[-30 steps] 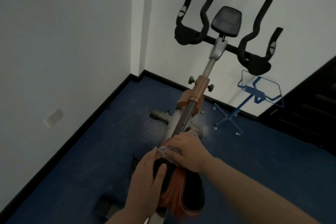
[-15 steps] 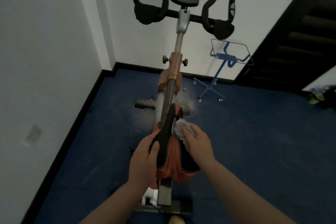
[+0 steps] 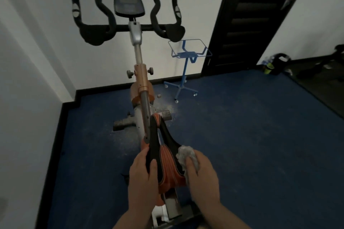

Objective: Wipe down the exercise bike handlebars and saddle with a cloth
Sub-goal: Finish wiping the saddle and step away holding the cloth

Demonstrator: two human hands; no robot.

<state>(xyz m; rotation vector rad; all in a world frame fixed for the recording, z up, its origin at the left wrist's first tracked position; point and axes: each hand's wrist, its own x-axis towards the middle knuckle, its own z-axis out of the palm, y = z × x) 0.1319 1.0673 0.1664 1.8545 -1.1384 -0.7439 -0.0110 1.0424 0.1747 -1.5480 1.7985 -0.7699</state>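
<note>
Saddle (image 3: 163, 156) points nose-forward; my left hand (image 3: 142, 178) grips its left flank, right hand (image 3: 202, 176) presses cloth (image 3: 186, 153) on its right.

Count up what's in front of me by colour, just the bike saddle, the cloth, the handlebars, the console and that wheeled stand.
Black: 2, handlebars, console
Black and orange: 1, saddle
Grey: 1, cloth under the right hand
Blue: 1, wheeled stand
Total: 5

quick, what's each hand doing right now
Left hand: closed around the left side of the saddle, steadying it.
Right hand: closed on the cloth, pressing it against the saddle's right side.
</note>
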